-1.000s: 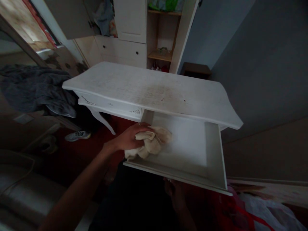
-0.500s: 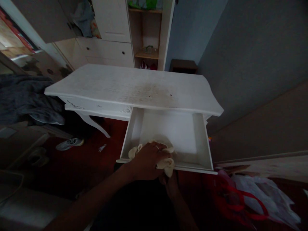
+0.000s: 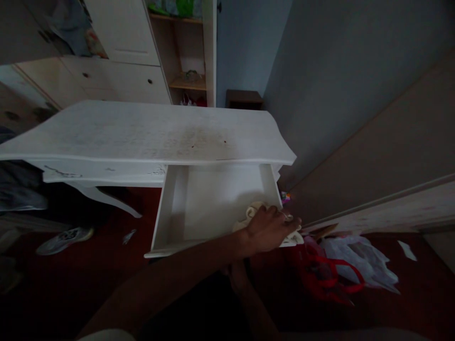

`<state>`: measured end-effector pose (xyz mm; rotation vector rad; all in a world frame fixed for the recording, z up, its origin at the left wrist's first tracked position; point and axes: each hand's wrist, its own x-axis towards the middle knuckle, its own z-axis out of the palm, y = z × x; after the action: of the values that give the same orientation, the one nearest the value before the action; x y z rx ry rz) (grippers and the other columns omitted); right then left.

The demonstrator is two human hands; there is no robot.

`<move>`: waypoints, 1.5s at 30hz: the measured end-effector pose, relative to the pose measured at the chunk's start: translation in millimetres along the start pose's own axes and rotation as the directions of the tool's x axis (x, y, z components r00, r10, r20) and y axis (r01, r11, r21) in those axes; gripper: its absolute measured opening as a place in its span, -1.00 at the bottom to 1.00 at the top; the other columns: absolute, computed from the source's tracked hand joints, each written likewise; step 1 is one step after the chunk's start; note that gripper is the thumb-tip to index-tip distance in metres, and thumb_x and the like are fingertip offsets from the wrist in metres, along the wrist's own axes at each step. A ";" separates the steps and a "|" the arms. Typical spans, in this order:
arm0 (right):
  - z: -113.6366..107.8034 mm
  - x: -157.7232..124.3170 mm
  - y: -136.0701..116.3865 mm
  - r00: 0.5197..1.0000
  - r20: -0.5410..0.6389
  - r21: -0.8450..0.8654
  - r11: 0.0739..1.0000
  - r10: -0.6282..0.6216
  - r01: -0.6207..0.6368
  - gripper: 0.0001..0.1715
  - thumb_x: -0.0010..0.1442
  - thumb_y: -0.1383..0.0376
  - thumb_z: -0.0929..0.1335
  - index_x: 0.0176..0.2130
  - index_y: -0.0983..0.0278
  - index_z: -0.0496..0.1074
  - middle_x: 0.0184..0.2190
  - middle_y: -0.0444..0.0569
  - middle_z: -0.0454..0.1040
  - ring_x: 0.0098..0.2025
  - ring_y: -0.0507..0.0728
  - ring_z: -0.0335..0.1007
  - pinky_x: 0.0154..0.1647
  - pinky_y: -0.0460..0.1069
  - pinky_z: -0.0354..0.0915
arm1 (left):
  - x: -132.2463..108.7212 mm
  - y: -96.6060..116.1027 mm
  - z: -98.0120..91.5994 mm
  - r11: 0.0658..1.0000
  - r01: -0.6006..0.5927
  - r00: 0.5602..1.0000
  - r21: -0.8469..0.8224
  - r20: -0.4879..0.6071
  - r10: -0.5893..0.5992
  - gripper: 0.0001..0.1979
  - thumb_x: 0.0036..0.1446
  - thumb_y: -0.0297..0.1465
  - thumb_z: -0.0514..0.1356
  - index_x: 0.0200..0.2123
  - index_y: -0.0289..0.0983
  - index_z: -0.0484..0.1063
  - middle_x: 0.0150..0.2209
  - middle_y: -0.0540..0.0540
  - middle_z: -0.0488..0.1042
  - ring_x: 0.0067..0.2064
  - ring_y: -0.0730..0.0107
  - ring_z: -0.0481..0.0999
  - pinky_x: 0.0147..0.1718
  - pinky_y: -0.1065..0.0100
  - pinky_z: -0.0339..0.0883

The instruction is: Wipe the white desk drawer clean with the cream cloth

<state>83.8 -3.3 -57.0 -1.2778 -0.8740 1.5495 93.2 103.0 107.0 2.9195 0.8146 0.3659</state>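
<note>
A white table (image 3: 142,132) has its right drawer (image 3: 166,208) pulled open toward me. My left hand (image 3: 268,229) reaches across from the lower left and presses a crumpled cream cloth (image 3: 253,211) into the drawer's front right corner, fingers curled over it. My right hand (image 3: 237,279) is in deep shadow just under the drawer's front edge. Its fingers are hidden, and I cannot tell whether it touches the drawer.
A red-handled bag and white plastic bags (image 3: 341,265) lie on the red floor right of the drawer. A shoe (image 3: 64,237) lies under the table at left. A white wardrobe with open shelves (image 3: 124,33) stands behind. A leaning board (image 3: 373,156) lines the right wall.
My left hand has dragged the cloth from the drawer's front left corner, along the front edge, to its front right corner. My view has swung to the right.
</note>
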 end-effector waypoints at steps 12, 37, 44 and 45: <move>5.2 -1.2 -17.7 0.996 0.090 0.166 0.986 0.015 -0.030 -0.48 0.06 -0.12 0.37 -0.48 0.29 0.45 -0.78 -0.31 0.07 -0.73 -0.09 -0.14 -0.68 -0.10 -0.16 | 48.4 -59.1 -12.4 0.896 0.441 0.897 0.055 -0.068 -0.437 -0.58 0.33 -0.35 -0.03 0.22 -0.21 0.27 0.04 -0.24 0.44 -0.12 0.10 0.55 -0.27 0.17 0.43; -3.1 -1.7 -2.0 0.992 0.120 0.144 0.990 -0.024 0.006 -0.45 0.12 -0.13 0.36 -0.43 0.31 0.50 -0.75 -0.29 0.09 -0.70 -0.09 -0.10 -0.65 -0.11 -0.13 | 85.2 -99.3 2.3 0.457 0.713 0.572 -0.532 0.064 -0.818 -0.36 0.11 0.17 0.08 0.07 -0.12 0.43 0.05 -0.23 0.53 0.06 -0.03 0.50 -0.04 0.10 0.36; 0.3 -2.8 -8.6 0.996 0.083 0.152 0.988 0.020 -0.033 -0.43 0.02 -0.16 0.39 -0.47 0.31 0.48 -0.76 -0.29 0.09 -0.71 -0.09 -0.10 -0.67 -0.11 -0.15 | 68.3 -85.5 1.9 0.406 0.731 0.646 -0.548 0.365 -0.670 -0.25 -0.08 0.18 0.23 0.04 -0.21 0.39 0.09 -0.26 0.46 0.08 0.00 0.49 -0.07 0.19 0.38; 1.0 -2.8 -9.6 0.996 0.085 0.157 0.987 0.032 -0.045 -0.43 0.01 -0.17 0.40 -0.48 0.31 0.47 -0.77 -0.29 0.09 -0.72 -0.10 -0.10 -0.67 -0.11 -0.15 | 61.9 -79.7 5.0 0.419 0.725 0.667 -0.546 0.405 -0.625 -0.21 -0.13 0.19 0.25 0.04 -0.22 0.39 0.08 -0.26 0.46 0.07 -0.01 0.50 -0.09 0.18 0.39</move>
<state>85.0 -2.7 -47.0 -1.1297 -0.7641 1.6778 106.1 203.1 103.1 1.7021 1.3917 0.2770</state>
